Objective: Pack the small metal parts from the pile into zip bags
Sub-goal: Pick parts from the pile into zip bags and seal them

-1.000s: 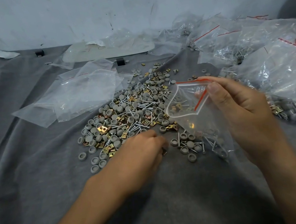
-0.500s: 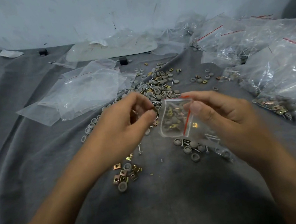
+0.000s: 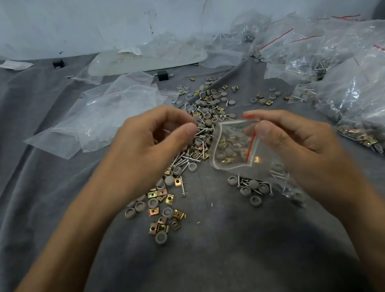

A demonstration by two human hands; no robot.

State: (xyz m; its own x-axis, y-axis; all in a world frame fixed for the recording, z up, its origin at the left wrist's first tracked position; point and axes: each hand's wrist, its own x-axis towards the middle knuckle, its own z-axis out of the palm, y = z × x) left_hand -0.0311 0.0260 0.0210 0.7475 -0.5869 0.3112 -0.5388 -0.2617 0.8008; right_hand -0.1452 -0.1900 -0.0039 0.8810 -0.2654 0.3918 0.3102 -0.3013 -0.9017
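Metal parts [image 3: 206, 111] lie piled on the grey cloth [image 3: 217, 267] of the tabletop, beneath and just beyond both hands. The left hand [image 3: 146, 147] hovers over the pile with its fingers curled toward the thumb; whether it pinches anything cannot be told. The right hand [image 3: 305, 139] pinches a small zip bag [image 3: 232, 151] by its red strip, just right of the pile.

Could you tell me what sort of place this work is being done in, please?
Probably an informal hand-packing bench: a grey cloth below a scuffed wall, a loose pile of screws, caps and clips, and heaps of filled zip bags at right.
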